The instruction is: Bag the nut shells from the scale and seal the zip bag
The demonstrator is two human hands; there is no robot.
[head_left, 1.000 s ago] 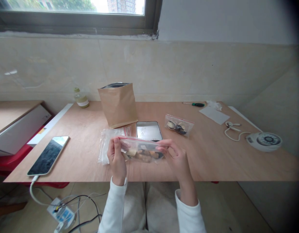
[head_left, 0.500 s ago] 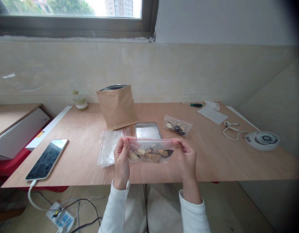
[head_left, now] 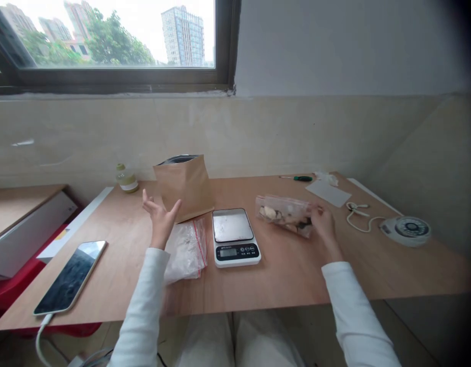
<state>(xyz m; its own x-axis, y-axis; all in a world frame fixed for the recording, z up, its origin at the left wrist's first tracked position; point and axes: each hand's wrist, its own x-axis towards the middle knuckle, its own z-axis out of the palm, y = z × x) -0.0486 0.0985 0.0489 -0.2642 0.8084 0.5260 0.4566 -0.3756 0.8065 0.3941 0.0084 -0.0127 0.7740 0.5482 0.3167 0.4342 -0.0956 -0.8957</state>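
My right hand pinches the right end of a clear zip bag filled with pale and dark dried pieces, perhaps sliced mushrooms. This bag lies over the spot of another such bag, which it mostly hides. My left hand is raised with fingers spread, holding nothing, in front of a brown kraft pouch that stands with its top open. Below that hand rests a stack of empty clear zip bags with red seal lines. Between my hands sits a white digital kitchen scale, its metal plate bare.
A charging smartphone lies at the left. Behind it stands a small bottle. Toward the back right are a green-handled screwdriver, a white sheet and crumpled plastic. A round white corded device sits far right.
The filled zip bag, stretched between both hands earlier, has moved right onto the other bag's place. My left hand has let go and moved left toward the pouch. The view has tilted up.
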